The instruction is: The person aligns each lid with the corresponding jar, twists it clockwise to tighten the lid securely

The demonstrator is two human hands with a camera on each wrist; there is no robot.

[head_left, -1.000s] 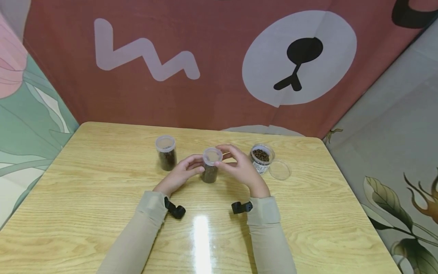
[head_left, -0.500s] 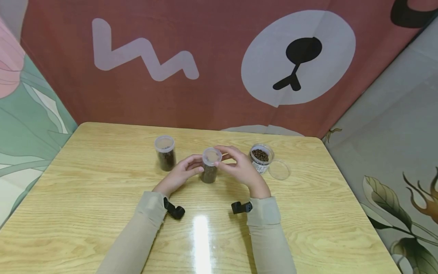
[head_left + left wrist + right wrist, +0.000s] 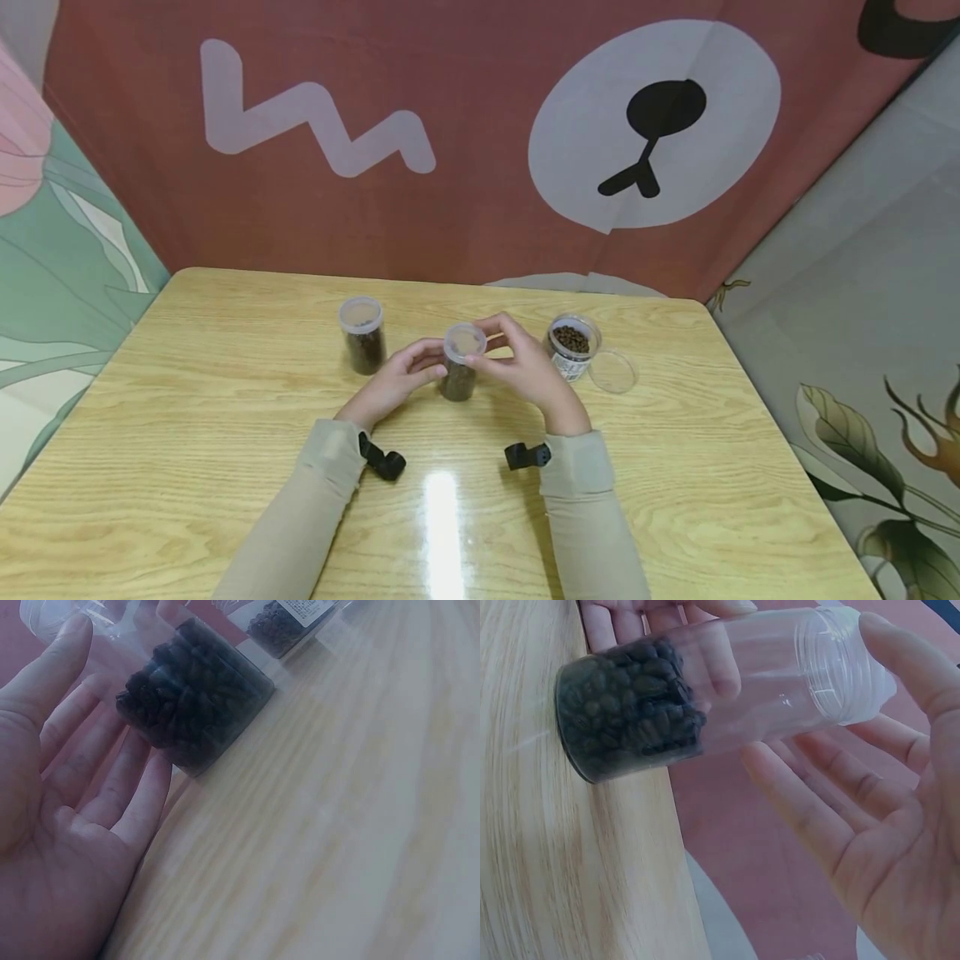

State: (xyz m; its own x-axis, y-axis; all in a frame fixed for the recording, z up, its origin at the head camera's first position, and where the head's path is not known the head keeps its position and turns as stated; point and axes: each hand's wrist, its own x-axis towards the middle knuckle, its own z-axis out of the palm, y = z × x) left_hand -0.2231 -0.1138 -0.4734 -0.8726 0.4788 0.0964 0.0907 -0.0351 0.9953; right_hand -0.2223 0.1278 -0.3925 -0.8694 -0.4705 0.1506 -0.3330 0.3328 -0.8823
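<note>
A clear jar (image 3: 457, 386) about half full of dark coffee beans stands upright on the table, between the two hands. My left hand (image 3: 397, 382) holds its side, with the thumb near the top and the fingers behind, as the left wrist view shows. My right hand (image 3: 532, 375) pinches the whitish screw lid (image 3: 465, 342) between thumb and fingers. In the right wrist view the lid (image 3: 862, 682) sits on the jar's threaded neck, and the right little finger is close to the jar wall.
A similar lidded jar (image 3: 365, 346) with dark contents stands at the left. To the right is an uncapped, labelled tub (image 3: 572, 367) of brown pellets, with a clear round lid (image 3: 613, 372) lying beside it. The wooden table (image 3: 225, 375) meets a printed cloth behind.
My right hand has turned slightly at the lid, its thumb shifting a little left along the near rim. The left hand and the jar stay in place.
</note>
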